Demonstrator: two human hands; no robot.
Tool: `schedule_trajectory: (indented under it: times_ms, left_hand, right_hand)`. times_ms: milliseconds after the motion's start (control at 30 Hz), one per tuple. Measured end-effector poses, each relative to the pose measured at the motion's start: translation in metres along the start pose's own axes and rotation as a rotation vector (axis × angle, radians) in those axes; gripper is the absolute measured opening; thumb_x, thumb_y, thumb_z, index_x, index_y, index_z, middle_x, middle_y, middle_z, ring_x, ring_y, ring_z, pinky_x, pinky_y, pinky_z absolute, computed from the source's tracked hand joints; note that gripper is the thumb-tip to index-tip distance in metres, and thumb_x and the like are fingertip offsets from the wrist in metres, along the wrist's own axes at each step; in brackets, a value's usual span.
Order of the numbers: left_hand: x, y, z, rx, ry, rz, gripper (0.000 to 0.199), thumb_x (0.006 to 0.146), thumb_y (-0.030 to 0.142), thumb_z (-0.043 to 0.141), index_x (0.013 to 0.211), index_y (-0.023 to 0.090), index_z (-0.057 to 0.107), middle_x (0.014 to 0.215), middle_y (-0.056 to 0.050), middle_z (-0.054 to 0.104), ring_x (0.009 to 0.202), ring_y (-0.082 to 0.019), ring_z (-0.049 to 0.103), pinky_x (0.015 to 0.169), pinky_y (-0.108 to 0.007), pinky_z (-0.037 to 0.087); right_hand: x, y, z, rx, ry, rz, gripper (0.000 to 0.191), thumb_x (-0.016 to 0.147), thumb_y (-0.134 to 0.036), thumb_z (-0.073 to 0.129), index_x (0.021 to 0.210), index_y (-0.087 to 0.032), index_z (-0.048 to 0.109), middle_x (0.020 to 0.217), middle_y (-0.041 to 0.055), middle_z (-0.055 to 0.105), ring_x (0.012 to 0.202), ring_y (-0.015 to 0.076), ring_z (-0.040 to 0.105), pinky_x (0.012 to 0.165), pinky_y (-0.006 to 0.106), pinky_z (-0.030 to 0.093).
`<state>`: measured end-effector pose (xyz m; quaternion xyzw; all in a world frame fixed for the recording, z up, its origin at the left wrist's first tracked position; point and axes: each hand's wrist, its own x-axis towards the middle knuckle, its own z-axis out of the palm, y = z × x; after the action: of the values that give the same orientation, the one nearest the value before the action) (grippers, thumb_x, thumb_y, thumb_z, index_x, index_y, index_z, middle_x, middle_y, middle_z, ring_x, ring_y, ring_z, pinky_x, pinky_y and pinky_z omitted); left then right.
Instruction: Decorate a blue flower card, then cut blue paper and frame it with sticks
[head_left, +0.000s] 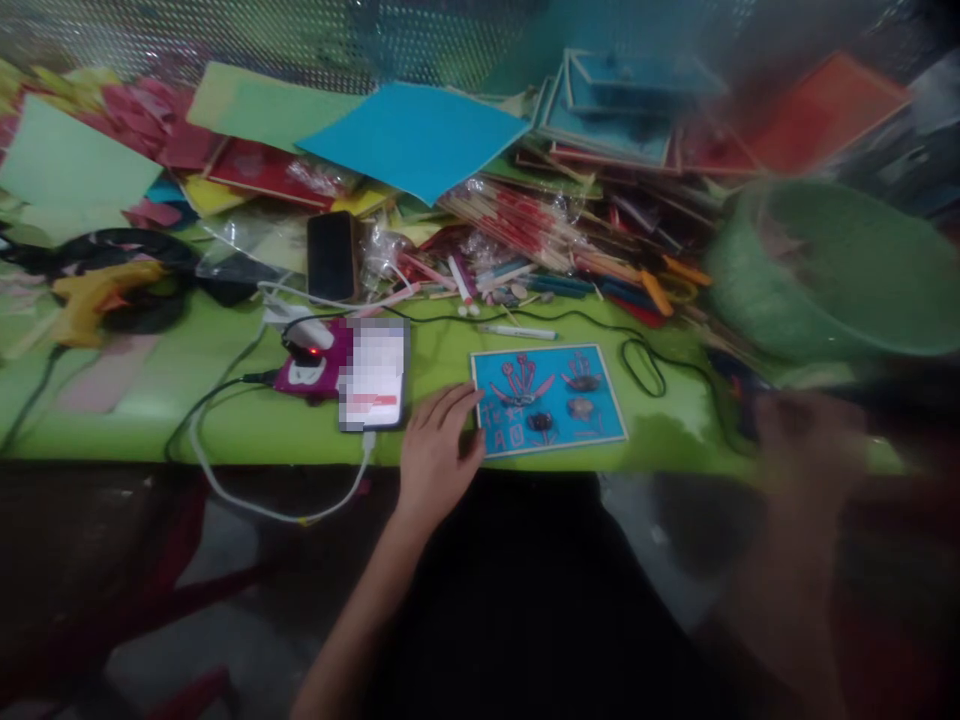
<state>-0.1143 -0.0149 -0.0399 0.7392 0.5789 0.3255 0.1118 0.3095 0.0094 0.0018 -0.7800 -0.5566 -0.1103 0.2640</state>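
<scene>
My left hand [441,450] lies on the table, fingers stretched out and fingertips touching the left edge of a blue picture card [551,358]. Pink drawn flowers, pink written characters and several small stones show on the card's face, within a pale border. Far to the right, my right hand [810,440] is dim and smeared by motion near the table's front edge. Beside it are dark things too blurred to name, so whether it holds anything is unclear. A white marker pen [519,332] lies just behind the card.
A phone with a lit screen [375,375] rests by a purple power strip [307,375]. Cables loop over the front edge. A yellow glue gun [105,295] is at left, a green basin [840,270] at right. Coloured sheets, sticks and a dark phone [331,255] crowd the back.
</scene>
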Motion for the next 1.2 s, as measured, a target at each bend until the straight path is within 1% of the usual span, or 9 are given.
schedule_trajectory:
  times_ms: [33,200,333,533,800,933,1067,1133,1200]
  left_hand:
    - [0.0,0.0,0.0,0.002,0.001,-0.001,0.045,0.094,0.013,0.061,0.138,0.023,0.061,0.142,-0.009,0.069,0.134,-0.03,0.061,0.114,-0.051,0.048]
    - [-0.001,0.0,0.001,0.016,-0.004,0.003,0.045,0.094,0.013,0.061,0.138,0.023,0.06,0.142,-0.009,0.069,0.134,-0.03,0.061,0.113,-0.052,0.048]
    - [-0.001,0.0,0.001,0.023,0.02,0.019,0.041,0.096,0.016,0.061,0.137,0.021,0.061,0.141,-0.01,0.069,0.133,-0.03,0.062,0.113,-0.051,0.048]
    - [-0.002,0.004,0.005,0.064,0.052,-0.008,0.039,0.098,0.025,0.064,0.137,0.022,0.062,0.144,-0.011,0.068,0.136,-0.032,0.06,0.113,-0.052,0.048]
    - [-0.006,0.007,0.011,0.045,0.076,0.001,0.045,0.096,0.014,0.059,0.14,0.021,0.06,0.142,-0.011,0.069,0.138,-0.031,0.06,0.118,-0.055,0.043]
    - [-0.019,0.013,0.006,-0.02,0.063,-0.04,0.048,0.096,0.013,0.059,0.143,0.022,0.057,0.145,-0.012,0.067,0.14,-0.031,0.057,0.122,-0.058,0.037]
    - [-0.047,0.026,-0.001,-0.189,0.168,-0.168,0.042,0.097,0.016,0.063,0.138,0.024,0.06,0.138,-0.011,0.067,0.133,-0.028,0.059,0.112,-0.049,0.049]
    - [-0.062,0.032,-0.004,-0.339,0.196,-0.3,0.033,0.096,0.019,0.065,0.128,0.025,0.065,0.125,-0.009,0.07,0.122,-0.025,0.064,0.104,-0.044,0.054]
    - [-0.074,0.035,-0.007,-0.573,0.157,-0.465,0.027,0.095,0.023,0.067,0.123,0.023,0.066,0.12,-0.009,0.07,0.113,-0.024,0.068,0.097,-0.04,0.057]
  right_hand:
    - [-0.005,-0.012,-0.003,0.057,-0.016,-0.025,0.032,0.091,-0.05,0.06,0.096,-0.019,0.069,0.095,0.0121,0.063,0.092,0.0275,0.058,0.086,0.041,0.044]
    - [-0.028,-0.062,-0.001,0.298,-0.412,-0.172,0.026,0.095,-0.048,0.061,0.091,-0.023,0.069,0.091,0.0051,0.064,0.074,0.0186,0.059,0.071,0.033,0.045]
    - [-0.038,-0.08,0.011,0.319,-0.562,-0.218,0.031,0.096,-0.052,0.06,0.089,-0.023,0.068,0.091,0.0041,0.066,0.071,0.0176,0.059,0.066,0.032,0.043]
    - [-0.048,-0.089,0.022,0.158,-0.521,-0.213,0.033,0.095,-0.055,0.061,0.091,-0.023,0.067,0.098,0.0057,0.067,0.081,0.0214,0.064,0.067,0.033,0.041]
    - [-0.049,-0.094,0.025,0.085,-0.522,-0.203,0.028,0.094,-0.048,0.056,0.081,-0.023,0.062,0.089,0.0061,0.065,0.072,0.0216,0.06,0.062,0.033,0.035]
    - [-0.052,-0.089,0.022,0.099,-0.561,-0.242,0.028,0.095,-0.047,0.055,0.082,-0.023,0.062,0.089,0.0057,0.064,0.073,0.0215,0.061,0.063,0.034,0.037]
    - [-0.057,-0.084,0.017,0.146,-0.57,-0.278,0.03,0.098,-0.049,0.053,0.084,-0.023,0.061,0.088,0.0055,0.063,0.073,0.021,0.061,0.063,0.034,0.039]
    - [-0.059,-0.082,0.015,0.155,-0.572,-0.283,0.031,0.098,-0.05,0.052,0.084,-0.023,0.061,0.088,0.0055,0.063,0.073,0.0212,0.061,0.064,0.034,0.039]
    - [-0.06,-0.08,0.014,0.16,-0.582,-0.282,0.032,0.098,-0.05,0.053,0.085,-0.023,0.062,0.088,0.0054,0.063,0.074,0.0213,0.061,0.064,0.033,0.04]
